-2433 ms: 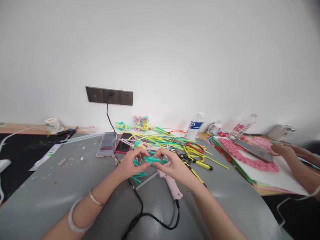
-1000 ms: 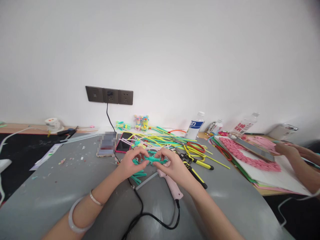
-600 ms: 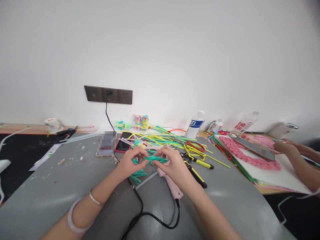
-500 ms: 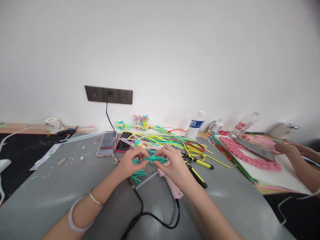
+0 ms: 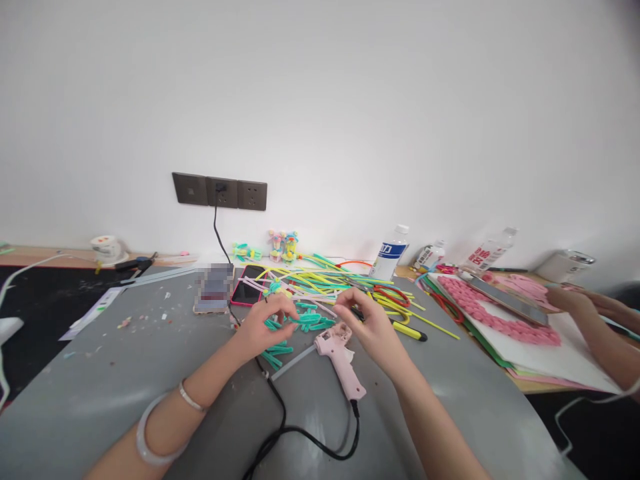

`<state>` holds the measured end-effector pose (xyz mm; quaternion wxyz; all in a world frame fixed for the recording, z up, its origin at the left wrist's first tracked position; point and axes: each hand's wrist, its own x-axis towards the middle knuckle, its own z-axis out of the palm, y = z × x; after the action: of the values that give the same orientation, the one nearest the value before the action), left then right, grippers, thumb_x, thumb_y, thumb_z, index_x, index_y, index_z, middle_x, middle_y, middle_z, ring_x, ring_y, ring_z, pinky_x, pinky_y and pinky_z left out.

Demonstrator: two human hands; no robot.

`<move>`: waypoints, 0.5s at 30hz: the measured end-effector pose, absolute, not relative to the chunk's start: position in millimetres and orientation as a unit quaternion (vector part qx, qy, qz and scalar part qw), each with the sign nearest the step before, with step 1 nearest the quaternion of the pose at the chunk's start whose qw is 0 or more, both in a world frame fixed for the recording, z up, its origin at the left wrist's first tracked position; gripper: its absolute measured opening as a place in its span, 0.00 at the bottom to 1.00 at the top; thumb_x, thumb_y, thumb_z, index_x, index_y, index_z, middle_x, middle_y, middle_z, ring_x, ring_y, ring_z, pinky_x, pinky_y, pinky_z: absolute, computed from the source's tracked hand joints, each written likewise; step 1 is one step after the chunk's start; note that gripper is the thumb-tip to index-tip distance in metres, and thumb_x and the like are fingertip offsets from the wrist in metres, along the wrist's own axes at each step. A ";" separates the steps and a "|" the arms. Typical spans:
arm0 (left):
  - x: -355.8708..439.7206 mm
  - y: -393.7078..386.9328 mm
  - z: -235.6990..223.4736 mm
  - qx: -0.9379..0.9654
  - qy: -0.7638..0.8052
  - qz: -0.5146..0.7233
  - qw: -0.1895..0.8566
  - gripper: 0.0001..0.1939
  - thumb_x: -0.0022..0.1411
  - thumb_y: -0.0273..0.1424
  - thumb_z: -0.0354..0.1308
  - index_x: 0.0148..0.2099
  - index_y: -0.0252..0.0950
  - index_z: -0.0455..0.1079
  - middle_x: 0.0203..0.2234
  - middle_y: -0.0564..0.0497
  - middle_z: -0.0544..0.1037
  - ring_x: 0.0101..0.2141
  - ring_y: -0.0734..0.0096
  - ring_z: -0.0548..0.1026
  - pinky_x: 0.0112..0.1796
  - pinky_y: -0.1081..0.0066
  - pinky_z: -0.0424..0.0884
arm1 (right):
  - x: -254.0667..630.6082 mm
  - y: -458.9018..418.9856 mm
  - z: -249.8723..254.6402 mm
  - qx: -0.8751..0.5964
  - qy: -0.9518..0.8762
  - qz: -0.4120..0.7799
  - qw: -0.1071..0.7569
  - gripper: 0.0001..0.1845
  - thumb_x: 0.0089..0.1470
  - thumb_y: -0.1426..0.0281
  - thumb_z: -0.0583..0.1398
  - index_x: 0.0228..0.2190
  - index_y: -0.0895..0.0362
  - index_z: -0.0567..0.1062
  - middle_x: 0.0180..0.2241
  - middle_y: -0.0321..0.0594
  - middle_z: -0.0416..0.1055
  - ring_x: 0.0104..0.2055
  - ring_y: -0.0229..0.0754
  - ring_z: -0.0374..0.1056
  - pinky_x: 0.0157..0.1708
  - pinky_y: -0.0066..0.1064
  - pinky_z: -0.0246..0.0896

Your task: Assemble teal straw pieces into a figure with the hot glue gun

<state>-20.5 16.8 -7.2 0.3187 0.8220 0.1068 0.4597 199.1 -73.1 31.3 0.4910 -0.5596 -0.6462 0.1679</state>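
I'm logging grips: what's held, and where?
The left hand pinches the teal bundle by its left end; whether the right hand holds anything, I can't tell.

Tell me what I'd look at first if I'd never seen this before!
Probably the bright fuzzy sticks, tangled behind the hands. Next, the pink glue gun lying between the arms, near the green piece at the left hand's fingertips. Over on the right, the chunky pink braid curves across white paper.
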 end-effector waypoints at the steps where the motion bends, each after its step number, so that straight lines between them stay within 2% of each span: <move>1: -20.3 16.5 -6.5 0.827 0.101 0.462 0.305 0.08 0.59 0.18 0.59 0.37 0.37 0.70 0.31 0.51 0.74 0.32 0.72 0.72 0.32 0.74 0.70 | 204.6 -70.8 27.0 -0.555 -0.622 0.171 0.525 0.13 0.61 0.59 0.58 0.28 0.54 0.70 0.27 0.36 0.68 0.31 0.42 0.65 0.32 0.32 0.59; 3: -20.1 15.8 -5.4 0.839 0.090 0.466 0.265 0.08 0.60 0.18 0.58 0.37 0.37 0.70 0.31 0.51 0.74 0.32 0.72 0.72 0.33 0.73 0.70 | 215.7 -65.3 15.8 -0.548 -0.570 0.164 0.590 0.15 0.59 0.57 0.60 0.26 0.54 0.70 0.25 0.35 0.67 0.28 0.41 0.64 0.30 0.32 0.59; 6: -19.8 15.4 -4.0 0.859 0.077 0.476 0.170 0.08 0.63 0.19 0.56 0.37 0.37 0.70 0.32 0.50 0.73 0.34 0.71 0.73 0.39 0.69 0.72 | 228.9 -57.8 -3.9 -0.562 -0.523 0.128 0.628 0.15 0.55 0.58 0.63 0.25 0.55 0.72 0.24 0.36 0.69 0.28 0.41 0.64 0.30 0.33 0.58; 10: -20.4 16.1 -3.7 0.874 0.066 0.477 0.059 0.09 0.65 0.18 0.53 0.38 0.37 0.70 0.31 0.51 0.72 0.34 0.71 0.72 0.39 0.69 0.72 | 235.9 -53.9 -24.3 -0.577 -0.480 0.091 0.654 0.12 0.51 0.60 0.66 0.25 0.56 0.78 0.25 0.40 0.75 0.29 0.44 0.66 0.31 0.35 0.58; 15: -24.2 17.5 -8.2 0.887 0.068 0.457 0.020 0.12 0.64 0.16 0.53 0.42 0.38 0.69 0.34 0.51 0.72 0.34 0.71 0.70 0.37 0.69 0.71 | 234.4 -51.3 -19.9 -0.557 -0.493 0.089 0.663 0.10 0.55 0.61 0.64 0.29 0.56 0.79 0.29 0.42 0.78 0.33 0.47 0.70 0.36 0.38 0.62</move>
<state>-24.2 17.5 -8.2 0.0195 0.8865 0.0680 0.4573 234.4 -51.3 -19.9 0.6627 -0.5569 -0.4926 0.0891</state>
